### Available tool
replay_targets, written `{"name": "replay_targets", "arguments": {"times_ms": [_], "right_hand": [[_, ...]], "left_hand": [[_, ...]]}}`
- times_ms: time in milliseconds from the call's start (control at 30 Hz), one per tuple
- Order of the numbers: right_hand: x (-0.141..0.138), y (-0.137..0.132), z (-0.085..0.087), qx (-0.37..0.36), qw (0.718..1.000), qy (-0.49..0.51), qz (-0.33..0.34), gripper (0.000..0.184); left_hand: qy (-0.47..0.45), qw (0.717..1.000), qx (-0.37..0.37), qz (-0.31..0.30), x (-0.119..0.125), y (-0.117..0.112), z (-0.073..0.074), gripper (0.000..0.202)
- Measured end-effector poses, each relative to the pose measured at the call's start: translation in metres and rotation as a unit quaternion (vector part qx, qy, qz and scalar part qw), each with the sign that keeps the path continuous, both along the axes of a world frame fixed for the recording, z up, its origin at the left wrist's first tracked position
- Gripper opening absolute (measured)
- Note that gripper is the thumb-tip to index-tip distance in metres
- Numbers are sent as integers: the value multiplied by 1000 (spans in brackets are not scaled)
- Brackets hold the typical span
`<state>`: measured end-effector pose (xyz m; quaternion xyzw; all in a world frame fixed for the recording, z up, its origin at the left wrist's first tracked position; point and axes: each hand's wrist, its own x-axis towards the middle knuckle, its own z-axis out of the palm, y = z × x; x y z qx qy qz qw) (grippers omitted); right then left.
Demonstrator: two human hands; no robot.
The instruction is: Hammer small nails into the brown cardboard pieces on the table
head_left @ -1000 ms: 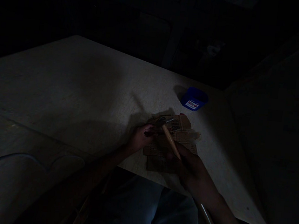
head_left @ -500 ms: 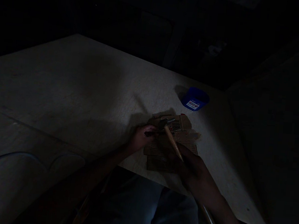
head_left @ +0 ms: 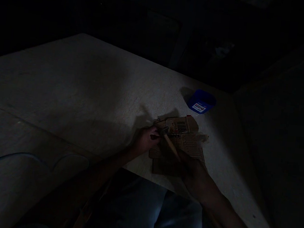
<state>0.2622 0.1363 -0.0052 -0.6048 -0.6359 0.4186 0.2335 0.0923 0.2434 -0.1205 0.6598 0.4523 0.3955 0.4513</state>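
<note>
The scene is very dark. My right hand is closed around the wooden handle of a small hammer, whose metal head rests low on a flattened piece of brown cardboard on the pale table. My left hand sits at the cardboard's left edge, fingers pinched on a small dark object right beside the hammer head; I cannot make out what it is.
A small blue tub with a label stands on the table just beyond the cardboard. The table's near edge runs below my hands, with my lap under it. A curved pale panel lies at the lower left. The surroundings are black.
The hammer head has dropped from slightly above the cardboard down onto the spot by my left fingers. My left hand has stayed put.
</note>
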Motion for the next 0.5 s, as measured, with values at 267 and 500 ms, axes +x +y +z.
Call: {"name": "replay_targets", "arguments": {"times_ms": [267,500], "right_hand": [[0,-7,3,16,1000,-14,-9,46],[3,-2,10,12,999,27,-14,39]], "left_hand": [[-9,1000,-4,-8,1,0,-2,21],[6,999,27,-21,1,0,-1,22]]}}
